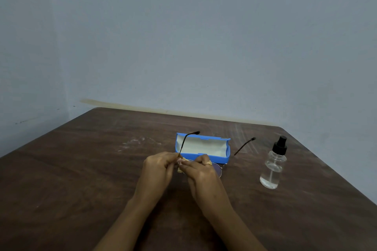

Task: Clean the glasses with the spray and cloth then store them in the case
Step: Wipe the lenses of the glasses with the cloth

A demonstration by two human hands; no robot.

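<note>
Thin-framed glasses (217,171) are held above the brown table, their two dark temple arms pointing away from me. My left hand (158,166) pinches the frame at its left hinge. My right hand (201,171), with a ring on one finger, pinches a small yellow cloth (180,169) against the left lens. Most of the cloth and that lens are hidden by my fingers. Just behind my hands a blue case (216,157) with a pale lining lies open. A clear spray bottle (273,166) with a black pump top stands upright to the right.
The brown wooden table (81,169) has its far edge against a pale blue wall, and its right corner is close behind the bottle. Faint white scuffs mark the tabletop left of the case.
</note>
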